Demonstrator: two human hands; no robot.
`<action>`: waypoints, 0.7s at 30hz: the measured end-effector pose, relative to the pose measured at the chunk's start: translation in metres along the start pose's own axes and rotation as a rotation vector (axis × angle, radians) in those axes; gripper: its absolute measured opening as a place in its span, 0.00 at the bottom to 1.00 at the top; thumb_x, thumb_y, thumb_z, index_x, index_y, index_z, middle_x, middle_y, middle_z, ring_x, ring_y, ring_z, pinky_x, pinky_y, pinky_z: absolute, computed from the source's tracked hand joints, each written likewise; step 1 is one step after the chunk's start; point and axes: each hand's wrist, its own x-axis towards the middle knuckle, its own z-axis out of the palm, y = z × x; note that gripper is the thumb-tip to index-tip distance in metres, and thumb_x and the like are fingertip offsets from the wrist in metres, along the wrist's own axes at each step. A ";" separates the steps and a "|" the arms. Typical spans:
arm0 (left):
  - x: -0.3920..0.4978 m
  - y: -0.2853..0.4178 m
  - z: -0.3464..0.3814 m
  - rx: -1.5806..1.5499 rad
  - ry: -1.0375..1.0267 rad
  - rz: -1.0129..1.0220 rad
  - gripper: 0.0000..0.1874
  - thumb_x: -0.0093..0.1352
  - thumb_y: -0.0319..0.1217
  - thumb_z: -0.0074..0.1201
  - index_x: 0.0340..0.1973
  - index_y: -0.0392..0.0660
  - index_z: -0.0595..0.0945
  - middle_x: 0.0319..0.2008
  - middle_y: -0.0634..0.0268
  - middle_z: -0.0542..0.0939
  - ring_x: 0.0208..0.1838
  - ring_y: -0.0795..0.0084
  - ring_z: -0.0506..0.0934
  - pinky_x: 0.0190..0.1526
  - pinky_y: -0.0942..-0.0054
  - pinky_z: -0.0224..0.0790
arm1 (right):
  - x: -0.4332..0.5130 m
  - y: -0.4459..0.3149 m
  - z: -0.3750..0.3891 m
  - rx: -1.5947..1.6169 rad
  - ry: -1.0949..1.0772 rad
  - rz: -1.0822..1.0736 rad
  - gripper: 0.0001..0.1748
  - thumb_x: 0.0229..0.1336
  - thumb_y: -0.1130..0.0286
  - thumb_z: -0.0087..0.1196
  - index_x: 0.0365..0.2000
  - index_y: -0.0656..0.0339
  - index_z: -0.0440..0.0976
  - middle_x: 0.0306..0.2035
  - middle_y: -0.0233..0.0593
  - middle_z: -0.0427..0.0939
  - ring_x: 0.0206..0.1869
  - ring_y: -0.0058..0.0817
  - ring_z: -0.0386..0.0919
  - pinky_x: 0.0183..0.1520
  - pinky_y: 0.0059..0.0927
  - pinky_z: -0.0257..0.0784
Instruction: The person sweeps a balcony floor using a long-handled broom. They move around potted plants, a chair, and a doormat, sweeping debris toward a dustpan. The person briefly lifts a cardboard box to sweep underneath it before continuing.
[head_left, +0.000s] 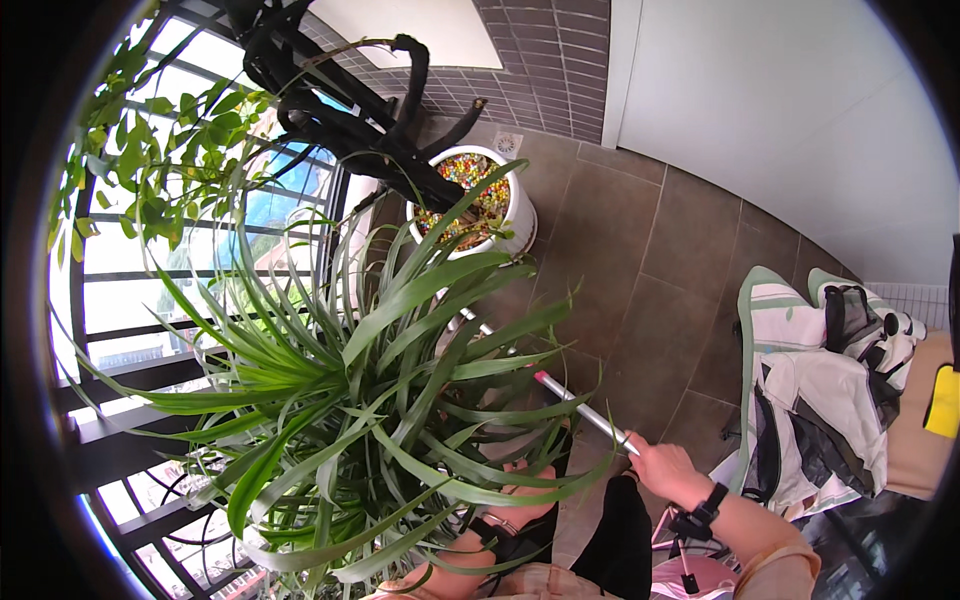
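Observation:
My right hand is closed around the end of a slim silver pole with a pink band. The pole slants up and left, passing beneath the leaves of a large spider plant; its far end is hidden there. Long arching leaves cross over my left hand, which rests low near my black-clad knee. Its fingers are mostly covered, so what they hold, if anything, does not show. Both wrists wear black straps, and a bracelet circles the left one.
Behind the plant, a white pot of coloured beads holds a thick dark trunk. Black window railings line the left. At right, bags and cloths are piled near a white door. Beside my right forearm is a pink stool.

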 end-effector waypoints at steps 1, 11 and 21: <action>0.000 -0.002 0.001 0.023 -0.017 -0.002 0.09 0.58 0.40 0.53 0.26 0.50 0.75 0.24 0.59 0.76 0.33 0.52 0.77 0.35 0.47 0.69 | 0.012 -0.002 -0.003 0.037 0.000 -0.036 0.21 0.63 0.66 0.43 0.55 0.55 0.62 0.25 0.53 0.78 0.31 0.54 0.77 0.36 0.52 0.71; 0.035 -0.020 -0.018 -0.341 -0.092 -0.174 0.23 0.61 0.36 0.52 0.49 0.38 0.74 0.44 0.49 0.76 0.43 0.49 0.77 0.43 0.46 0.71 | 0.169 -0.020 0.022 -0.022 0.177 -0.134 0.11 0.60 0.69 0.42 0.39 0.59 0.73 0.31 0.47 0.80 0.38 0.47 0.80 0.39 0.48 0.74; 0.056 0.003 0.008 -0.557 -0.269 -0.162 0.17 0.66 0.37 0.48 0.47 0.44 0.75 0.41 0.56 0.76 0.48 0.51 0.74 0.51 0.49 0.64 | 0.049 0.052 0.035 0.115 0.193 0.093 0.17 0.59 0.65 0.50 0.49 0.54 0.70 0.33 0.49 0.80 0.38 0.48 0.78 0.40 0.48 0.73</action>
